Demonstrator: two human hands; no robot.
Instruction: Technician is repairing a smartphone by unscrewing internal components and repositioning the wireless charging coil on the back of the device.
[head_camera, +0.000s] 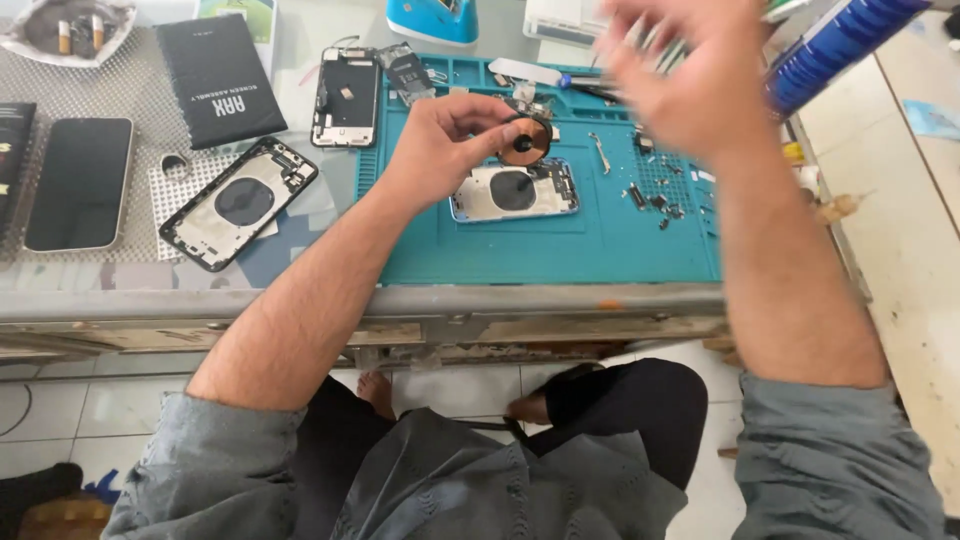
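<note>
Round copper-coloured coil (526, 141) w/ dark centre is pinched in the left hand (447, 140); thumb and fingers closed on its left edge, coil held up just above the top end of the open phone housing (514, 191); that housing lies on the teal mat (560, 240), silver inside, dark round patch in the middle.

Right hand (690, 75) is raised over the far right part of the mat; fingers spread and loose, so open; it is blurred, and I cannot tell if it touches something; thin tools (590, 88) lie under it near the mat's far edge.

Small screws and parts (655, 198) are scattered on the mat, right of the housing; a small metal piece (600, 153) lies near them.

Left of the mat, on the worktop (560, 300): second open housing (240, 203) w/ black frame, tilted; a phone w/ dark screen (78, 183) further left; a black flat box (220, 80) behind; another opened phone body (346, 97) beside the mat's corner.

Blue round object (432, 20) stands at the far edge; blue ribbed holder (840, 45) at far right.
</note>
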